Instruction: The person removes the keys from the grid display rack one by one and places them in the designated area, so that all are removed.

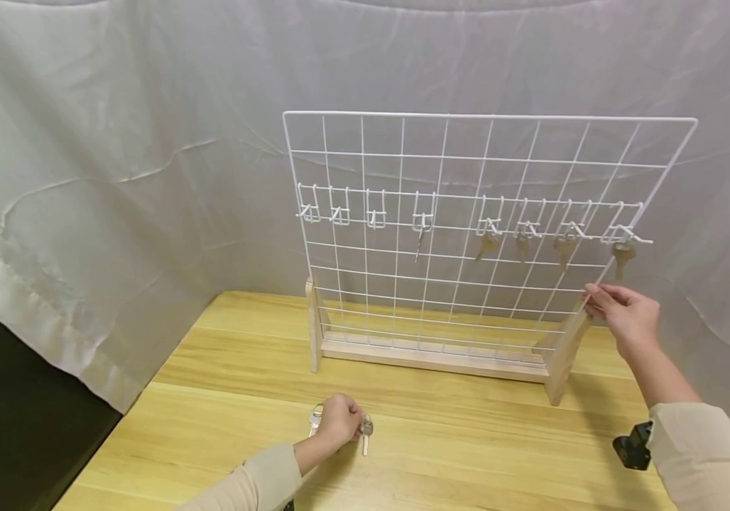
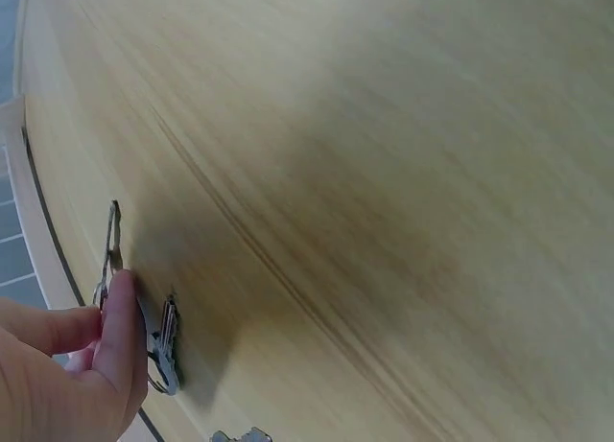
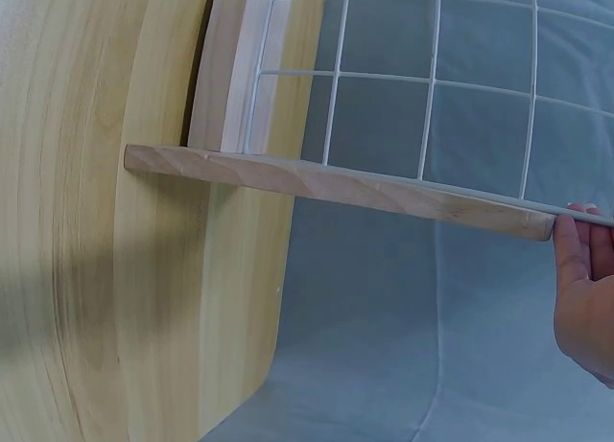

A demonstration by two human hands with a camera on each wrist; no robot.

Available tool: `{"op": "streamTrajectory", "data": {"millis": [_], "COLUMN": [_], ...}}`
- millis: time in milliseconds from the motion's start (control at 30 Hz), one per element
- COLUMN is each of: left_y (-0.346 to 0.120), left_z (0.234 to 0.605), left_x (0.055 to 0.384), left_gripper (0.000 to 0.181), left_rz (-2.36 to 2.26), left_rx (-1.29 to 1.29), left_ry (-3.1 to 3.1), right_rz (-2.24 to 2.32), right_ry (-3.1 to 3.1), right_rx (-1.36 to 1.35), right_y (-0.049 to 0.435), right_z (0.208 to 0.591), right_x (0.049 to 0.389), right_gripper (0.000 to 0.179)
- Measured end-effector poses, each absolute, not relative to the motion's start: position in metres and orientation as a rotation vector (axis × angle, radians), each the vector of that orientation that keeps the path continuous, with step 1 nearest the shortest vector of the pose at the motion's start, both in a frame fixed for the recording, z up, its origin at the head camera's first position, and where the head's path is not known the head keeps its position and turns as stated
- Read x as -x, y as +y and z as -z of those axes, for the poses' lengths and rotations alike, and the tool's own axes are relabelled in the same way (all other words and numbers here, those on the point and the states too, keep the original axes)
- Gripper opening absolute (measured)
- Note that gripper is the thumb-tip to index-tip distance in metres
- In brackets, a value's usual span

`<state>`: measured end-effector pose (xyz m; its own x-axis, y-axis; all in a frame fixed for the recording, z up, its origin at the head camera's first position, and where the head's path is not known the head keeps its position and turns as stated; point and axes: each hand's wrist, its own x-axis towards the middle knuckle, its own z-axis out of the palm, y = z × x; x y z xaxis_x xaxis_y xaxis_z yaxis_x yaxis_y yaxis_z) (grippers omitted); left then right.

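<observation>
Nearest, low over the tabletop, the left hand of a seated or standing person, whose posture is out of sight: thumb and forefinger are brought together, and this grip appears clamped on a key, which is down at the wood and not yet on any hook. Close beside those fingers lies a second key; in the left wrist view a metal piece, cut off by the lower border, looks like another. Beyond these stands a wooden stand, with a white wire grid rising from it. At the grid's right edge, just above the stand's side piece, the right hand pinches the wire, its grip closed there, presumably as a steadying hold. Higher on the grid runs a row of eight hooks. From the viewer's right, five carry hanging keys, the innermost of them turned edge-on; the three at the left, the outermost hook included, are bare. Judged by this row, the hanging is somewhat past halfway: five places filled, three left, with the pinched key and the loose metal near it seemingly what is to go up. Farthest back, a grey curtain closes off the space.
</observation>
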<state>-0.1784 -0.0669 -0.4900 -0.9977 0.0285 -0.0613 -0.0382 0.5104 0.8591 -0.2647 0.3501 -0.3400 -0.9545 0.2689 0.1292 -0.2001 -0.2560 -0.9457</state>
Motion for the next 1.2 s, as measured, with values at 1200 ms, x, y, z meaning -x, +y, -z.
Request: {"op": "streamTrajectory", "data": {"millis": [1200], "left_y": [-0.069], "left_z": [0.4885], "left_x": [0.1854], "left_gripper": [0.006], "left_rz": [-1.263], "left_rx": [-0.284], "left_ry": [2.836], "right_rz": [-2.277], "right_ry": [-1.703], "right_rx": [0.097], "right_y": [0.3475], "right_z": [0.3382], "right_x": [0.2614], "right_gripper": [0.019]}}
